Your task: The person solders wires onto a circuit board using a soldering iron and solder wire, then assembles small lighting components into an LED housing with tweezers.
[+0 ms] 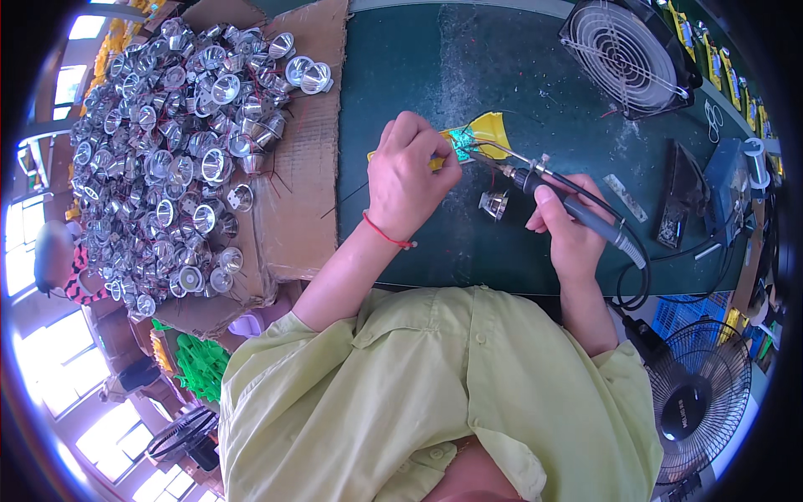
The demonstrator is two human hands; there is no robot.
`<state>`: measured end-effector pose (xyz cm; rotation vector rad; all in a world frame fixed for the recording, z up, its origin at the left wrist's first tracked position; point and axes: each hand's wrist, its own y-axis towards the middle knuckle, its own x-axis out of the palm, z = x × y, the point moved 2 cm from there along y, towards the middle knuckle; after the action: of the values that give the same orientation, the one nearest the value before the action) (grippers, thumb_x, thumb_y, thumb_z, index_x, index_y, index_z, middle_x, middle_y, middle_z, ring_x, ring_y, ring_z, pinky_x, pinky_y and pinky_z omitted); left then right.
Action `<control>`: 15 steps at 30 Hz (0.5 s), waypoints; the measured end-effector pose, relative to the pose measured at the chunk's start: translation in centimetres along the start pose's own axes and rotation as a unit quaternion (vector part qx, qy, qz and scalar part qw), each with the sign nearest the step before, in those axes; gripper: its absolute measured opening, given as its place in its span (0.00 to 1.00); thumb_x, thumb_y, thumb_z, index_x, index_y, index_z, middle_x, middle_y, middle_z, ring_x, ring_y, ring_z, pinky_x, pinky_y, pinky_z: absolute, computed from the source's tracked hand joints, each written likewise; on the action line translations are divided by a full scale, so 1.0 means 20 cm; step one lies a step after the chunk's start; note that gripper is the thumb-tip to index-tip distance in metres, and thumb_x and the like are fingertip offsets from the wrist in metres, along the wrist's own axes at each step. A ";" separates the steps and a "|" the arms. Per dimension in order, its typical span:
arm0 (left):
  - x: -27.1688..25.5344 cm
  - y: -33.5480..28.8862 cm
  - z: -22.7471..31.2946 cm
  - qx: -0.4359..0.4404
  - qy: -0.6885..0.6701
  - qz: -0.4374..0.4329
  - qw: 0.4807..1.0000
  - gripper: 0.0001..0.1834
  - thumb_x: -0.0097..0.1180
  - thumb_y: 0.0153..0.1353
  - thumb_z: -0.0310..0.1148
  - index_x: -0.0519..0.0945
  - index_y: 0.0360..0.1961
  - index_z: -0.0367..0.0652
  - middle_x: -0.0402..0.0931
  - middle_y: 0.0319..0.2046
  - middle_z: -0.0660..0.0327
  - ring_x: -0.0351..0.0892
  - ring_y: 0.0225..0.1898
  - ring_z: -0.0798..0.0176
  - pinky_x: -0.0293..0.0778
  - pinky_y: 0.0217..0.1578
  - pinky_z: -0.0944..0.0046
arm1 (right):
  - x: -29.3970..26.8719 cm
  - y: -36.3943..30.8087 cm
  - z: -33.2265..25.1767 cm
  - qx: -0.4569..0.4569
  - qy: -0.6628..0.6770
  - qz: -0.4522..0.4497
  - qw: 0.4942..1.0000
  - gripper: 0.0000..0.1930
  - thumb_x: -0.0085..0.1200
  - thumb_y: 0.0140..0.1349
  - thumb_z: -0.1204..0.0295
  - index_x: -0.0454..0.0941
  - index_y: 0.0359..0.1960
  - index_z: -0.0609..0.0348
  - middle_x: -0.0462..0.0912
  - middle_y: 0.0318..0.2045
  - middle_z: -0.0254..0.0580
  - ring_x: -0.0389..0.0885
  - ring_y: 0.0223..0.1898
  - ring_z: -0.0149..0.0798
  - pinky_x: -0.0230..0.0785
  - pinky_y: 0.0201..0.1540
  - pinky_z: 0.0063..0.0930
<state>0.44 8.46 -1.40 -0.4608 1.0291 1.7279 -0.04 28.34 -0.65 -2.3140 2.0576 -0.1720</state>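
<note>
My left hand (408, 174) is closed over a yellow plastic housing (492, 134), pressing it near the bench; the fingertips are partly hidden by the hand itself. A small green circuit board (462, 144) lies in the housing, just beyond those fingers. In my right hand (575, 233) is a soldering iron (577, 207), gripped by its dark handle, with a thin metal feed tube (506, 152) clamped alongside. The iron's tip points left and reaches the board; whether it touches cannot be made out. Just below the tip sits a silvery reflector lamp cup (493, 204).
Many silvery lamp cups (180, 167) with wires heap on cardboard (305, 167) at the left. A boxed fan (623, 54) stands at the far right. Nearer are a metal strip (626, 197), a dark holder (682, 192), a blue box with solder spool (729, 180), and a fan (690, 410).
</note>
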 end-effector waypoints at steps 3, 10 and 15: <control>0.00 0.00 0.00 -0.005 -0.005 -0.004 1.000 0.06 0.61 0.37 0.22 0.75 0.18 0.40 0.69 0.25 0.60 0.72 0.26 0.61 0.71 0.26 0.65 | 0.00 0.00 0.01 0.011 -0.001 -0.001 1.000 0.09 0.56 0.53 0.77 0.72 0.33 0.69 0.76 0.20 0.40 0.75 0.17 0.26 0.68 0.19 0.15; -0.01 0.01 0.00 -0.017 -0.029 -0.013 0.999 0.05 0.60 0.39 0.22 0.76 0.18 0.39 0.69 0.25 0.60 0.73 0.25 0.62 0.72 0.26 0.67 | -0.04 -0.05 0.00 -0.051 0.041 0.041 0.997 0.10 0.56 0.53 0.78 0.71 0.35 0.69 0.77 0.22 0.42 0.76 0.18 0.28 0.69 0.20 0.16; -0.01 0.01 -0.01 -0.022 -0.032 -0.019 0.999 0.05 0.61 0.39 0.22 0.76 0.19 0.39 0.69 0.25 0.59 0.73 0.25 0.62 0.72 0.27 0.67 | -0.04 -0.03 0.00 -0.058 0.013 0.014 0.998 0.10 0.57 0.53 0.78 0.72 0.34 0.69 0.77 0.23 0.42 0.76 0.18 0.27 0.70 0.20 0.17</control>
<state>0.33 8.12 -1.26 -0.4479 0.9321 1.7240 0.45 29.11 -0.61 -2.3585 2.1674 -0.0833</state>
